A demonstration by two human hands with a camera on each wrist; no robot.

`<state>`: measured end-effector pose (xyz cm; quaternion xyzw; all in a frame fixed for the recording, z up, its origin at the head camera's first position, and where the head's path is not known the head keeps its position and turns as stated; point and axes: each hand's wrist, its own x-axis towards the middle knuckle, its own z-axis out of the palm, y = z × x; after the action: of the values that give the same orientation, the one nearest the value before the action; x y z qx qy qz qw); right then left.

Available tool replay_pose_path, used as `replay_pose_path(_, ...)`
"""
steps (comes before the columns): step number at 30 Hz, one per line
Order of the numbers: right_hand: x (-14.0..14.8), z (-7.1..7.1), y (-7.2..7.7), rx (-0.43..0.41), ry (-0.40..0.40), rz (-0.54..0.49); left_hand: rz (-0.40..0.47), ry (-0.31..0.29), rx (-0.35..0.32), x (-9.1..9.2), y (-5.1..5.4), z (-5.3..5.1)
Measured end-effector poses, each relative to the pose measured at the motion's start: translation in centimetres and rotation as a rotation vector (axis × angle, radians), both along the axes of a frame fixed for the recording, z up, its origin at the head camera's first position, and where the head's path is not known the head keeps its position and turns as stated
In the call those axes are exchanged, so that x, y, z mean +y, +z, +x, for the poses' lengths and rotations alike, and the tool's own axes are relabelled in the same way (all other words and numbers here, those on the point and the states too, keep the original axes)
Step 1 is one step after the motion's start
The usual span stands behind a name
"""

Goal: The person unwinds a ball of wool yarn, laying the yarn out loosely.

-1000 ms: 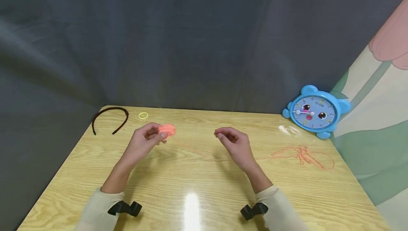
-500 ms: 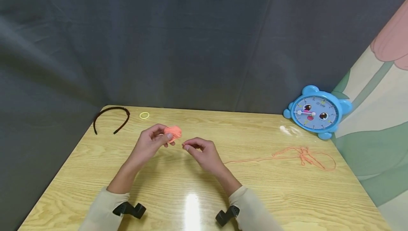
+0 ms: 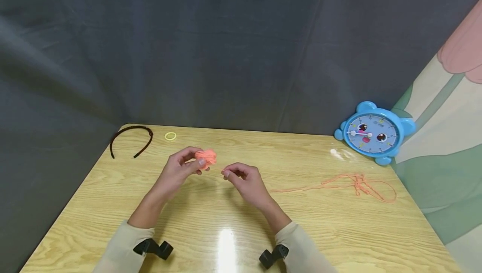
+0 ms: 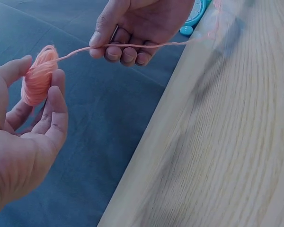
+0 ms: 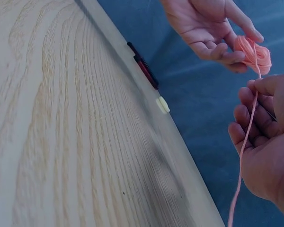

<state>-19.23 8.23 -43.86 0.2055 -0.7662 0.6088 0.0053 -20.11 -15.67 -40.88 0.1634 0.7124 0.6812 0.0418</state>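
Observation:
My left hand [image 3: 178,170] holds a small wound ball of coral yarn [image 4: 39,78] between thumb and fingers, raised above the table. A short way to its right, my right hand [image 3: 246,181] pinches the yarn strand [image 5: 246,137] between thumb and index finger. In the left wrist view the strand runs from the ball through that pinch and on across the right fingers. Its far end trails over the table to a loose tangle of the same yarn [image 3: 359,184] at the right.
A dark headband [image 3: 132,128] and a yellow ring [image 3: 170,136] lie at the back left of the wooden table [image 3: 211,210]. At the back right a blue animal-shaped clock [image 3: 373,134] leans by the wall. A dark curtain [image 3: 226,55] hangs behind the table.
My right hand has moved left toward the yarn ball, then slightly back to the right. The left hand, holding the ball, has shifted a little to the right.

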Motion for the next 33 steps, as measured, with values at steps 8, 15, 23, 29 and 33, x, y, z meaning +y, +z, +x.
replay_pose_path(8, 0.5, 0.1, 0.1, -0.017, -0.02, -0.001, 0.01, 0.013, -0.083, 0.2, -0.2, 0.0)
replay_pose_path(15, 1.2, 0.2, 0.5, -0.016, -0.033, 0.002, 0.031, -0.055, -0.16, 0.1, -0.1, -0.1)
replay_pose_path(23, 2.2, 0.3, 0.9, -0.003, -0.026, -0.003, 0.023, -0.081, -0.183, 0.0, -0.2, -0.2)
replay_pose_path(29, 3.0, 0.3, 1.0, -0.023, -0.044, 0.0, 0.031, -0.093, -0.197, 0.0, -0.1, -0.2)
replay_pose_path(33, 3.7, 0.5, 1.3, -0.02, -0.052, -0.005, 0.065, -0.1, -0.192, 0.1, -0.1, -0.1)
